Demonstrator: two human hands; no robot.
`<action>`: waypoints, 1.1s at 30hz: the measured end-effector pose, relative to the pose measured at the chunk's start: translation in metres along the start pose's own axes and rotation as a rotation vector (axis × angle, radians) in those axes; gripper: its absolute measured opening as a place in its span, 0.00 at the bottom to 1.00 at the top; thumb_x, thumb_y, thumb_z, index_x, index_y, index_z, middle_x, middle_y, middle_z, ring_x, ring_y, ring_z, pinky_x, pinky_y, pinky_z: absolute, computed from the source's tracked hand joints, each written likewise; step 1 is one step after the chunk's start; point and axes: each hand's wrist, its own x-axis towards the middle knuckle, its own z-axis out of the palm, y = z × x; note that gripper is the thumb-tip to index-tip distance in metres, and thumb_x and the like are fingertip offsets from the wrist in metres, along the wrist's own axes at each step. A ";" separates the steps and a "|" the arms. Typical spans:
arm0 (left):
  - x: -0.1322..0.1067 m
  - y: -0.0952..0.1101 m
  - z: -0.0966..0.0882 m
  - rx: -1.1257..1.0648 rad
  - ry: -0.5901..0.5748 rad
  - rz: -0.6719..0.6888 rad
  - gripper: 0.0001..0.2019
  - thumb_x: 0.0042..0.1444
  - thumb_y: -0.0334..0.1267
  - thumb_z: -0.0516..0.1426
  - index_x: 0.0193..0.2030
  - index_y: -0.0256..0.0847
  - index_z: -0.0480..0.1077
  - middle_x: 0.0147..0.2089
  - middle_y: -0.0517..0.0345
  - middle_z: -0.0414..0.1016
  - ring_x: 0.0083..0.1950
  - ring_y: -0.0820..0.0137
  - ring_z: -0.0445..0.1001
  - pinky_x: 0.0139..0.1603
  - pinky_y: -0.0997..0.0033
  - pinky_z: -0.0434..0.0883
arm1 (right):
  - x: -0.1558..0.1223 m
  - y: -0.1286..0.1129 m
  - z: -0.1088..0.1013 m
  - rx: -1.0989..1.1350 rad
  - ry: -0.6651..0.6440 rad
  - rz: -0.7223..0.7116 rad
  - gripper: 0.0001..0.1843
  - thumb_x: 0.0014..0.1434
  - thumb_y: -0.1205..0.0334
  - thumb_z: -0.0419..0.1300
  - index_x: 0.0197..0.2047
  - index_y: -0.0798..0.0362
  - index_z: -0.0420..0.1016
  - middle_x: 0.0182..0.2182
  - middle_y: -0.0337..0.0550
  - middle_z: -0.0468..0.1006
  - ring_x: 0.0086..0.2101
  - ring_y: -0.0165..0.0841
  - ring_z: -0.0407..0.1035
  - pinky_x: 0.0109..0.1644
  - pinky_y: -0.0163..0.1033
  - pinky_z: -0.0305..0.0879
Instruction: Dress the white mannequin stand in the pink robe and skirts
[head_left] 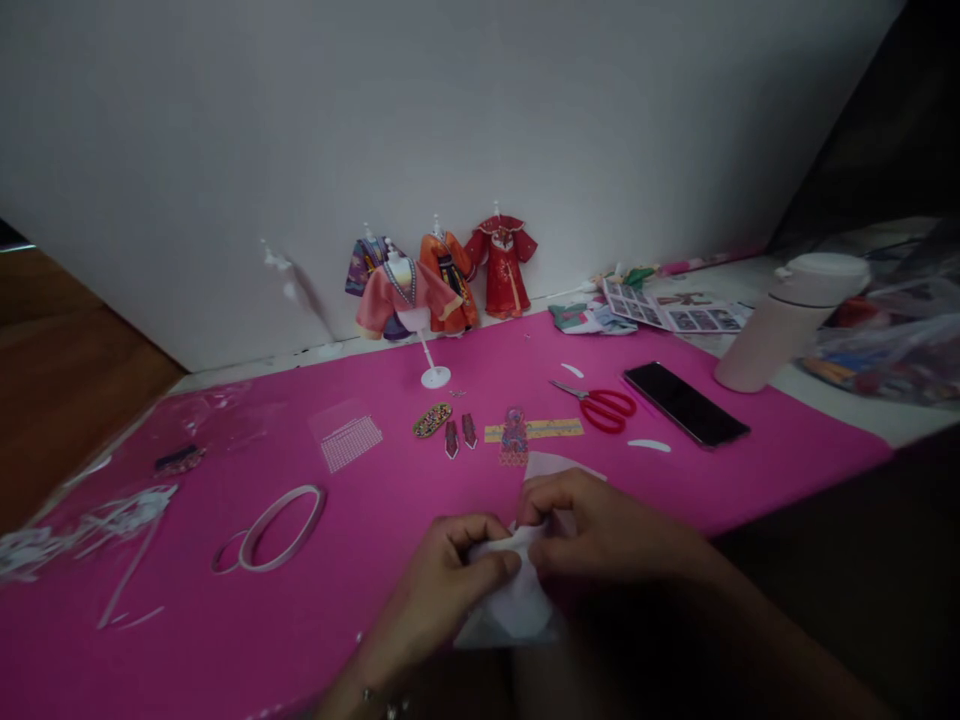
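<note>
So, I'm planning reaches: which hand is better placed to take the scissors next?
Probably the right hand: it is nearer the scissors, which lie handle end toward it. The left hand is farther off. Both hands grip the white material, so the right would need to let go.

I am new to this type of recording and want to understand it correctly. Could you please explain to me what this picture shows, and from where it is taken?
There is no machine here, only a person's bare left hand and right hand. The one picture comes from a camera worn on the head, looking forward and down. Both hands pinch a thin white material, perhaps cloth, near the front edge of a pink surface. On that surface lie red-handled scissors, a dark phone and a yellow strip. Near the wall is a small red costume, with others beside it.
</note>
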 end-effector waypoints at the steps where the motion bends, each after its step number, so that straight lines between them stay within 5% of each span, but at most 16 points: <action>1: 0.000 0.001 0.000 0.012 -0.005 -0.010 0.08 0.44 0.40 0.61 0.23 0.38 0.68 0.21 0.66 0.65 0.23 0.78 0.60 0.25 0.75 0.58 | 0.000 0.001 0.000 -0.008 0.001 -0.003 0.03 0.49 0.69 0.61 0.30 0.53 0.73 0.26 0.35 0.71 0.29 0.29 0.64 0.32 0.32 0.58; 16: 0.003 0.006 0.002 0.074 0.001 -0.029 0.10 0.41 0.42 0.62 0.22 0.40 0.65 0.20 0.67 0.62 0.21 0.79 0.58 0.24 0.76 0.56 | 0.001 0.002 -0.001 -0.064 0.022 -0.006 0.02 0.49 0.68 0.63 0.29 0.52 0.74 0.26 0.36 0.74 0.30 0.31 0.67 0.33 0.34 0.62; 22: 0.006 -0.002 -0.006 -0.015 0.083 -0.041 0.11 0.41 0.43 0.62 0.25 0.38 0.69 0.21 0.65 0.66 0.21 0.78 0.61 0.23 0.75 0.57 | -0.006 -0.007 -0.012 -0.069 0.260 -0.082 0.12 0.51 0.61 0.67 0.40 0.50 0.76 0.40 0.38 0.77 0.38 0.32 0.70 0.43 0.37 0.64; 27: 0.006 -0.006 -0.007 -0.029 0.082 -0.054 0.11 0.40 0.42 0.63 0.26 0.37 0.70 0.22 0.65 0.67 0.21 0.79 0.62 0.24 0.76 0.58 | -0.012 -0.013 -0.007 -0.135 0.253 -0.024 0.03 0.53 0.64 0.65 0.28 0.52 0.77 0.25 0.34 0.74 0.26 0.27 0.66 0.29 0.32 0.60; 33: 0.003 -0.003 -0.004 -0.006 0.054 -0.025 0.11 0.42 0.42 0.63 0.26 0.38 0.68 0.22 0.66 0.64 0.22 0.79 0.60 0.24 0.76 0.57 | -0.010 -0.012 0.005 -0.137 0.213 0.012 0.02 0.50 0.68 0.65 0.27 0.53 0.79 0.23 0.34 0.75 0.23 0.25 0.67 0.26 0.29 0.59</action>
